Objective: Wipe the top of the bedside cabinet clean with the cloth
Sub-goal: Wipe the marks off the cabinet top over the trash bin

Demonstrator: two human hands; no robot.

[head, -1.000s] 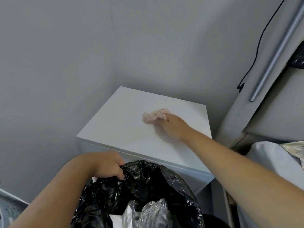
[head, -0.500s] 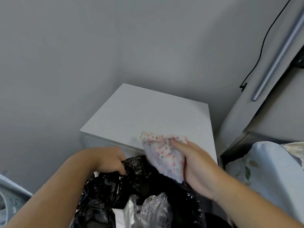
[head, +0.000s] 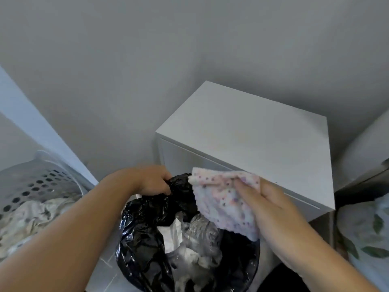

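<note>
A: State the position of the cloth (head: 226,201).

B: The cloth, white with small pink and purple dots, is off the cabinet. It hangs above the open mouth of the black bin bag (head: 147,234), just in front of the near edge of the bedside cabinet (head: 252,142). Its upper edge overlaps the cabinet front as seen from here; whether it touches is not clear.

A: Grip status, right hand (head: 271,209)?

B: Closed on the cloth. The fingers lie flat across the right part of the fabric and pinch it; the rest hangs down and to the left.

A: Left hand (head: 151,181)?

B: Closed on the far rim of the black bin bag, fist bunched around the plastic, holding it up.

A: Contents of the bag?

B: Crumpled clear plastic (head: 197,234) and a piece of white paper (head: 171,234).

A: Condition of the cabinet top?

B: White and flat, nothing standing on it. The cabinet sits in the corner against the grey wall (head: 126,60).

A: Surroundings?

B: Far left, a grey perforated laundry basket (head: 31,182) holding crumpled fabric. Far right, bedding with a leaf print (head: 366,234), beside the cabinet.
</note>
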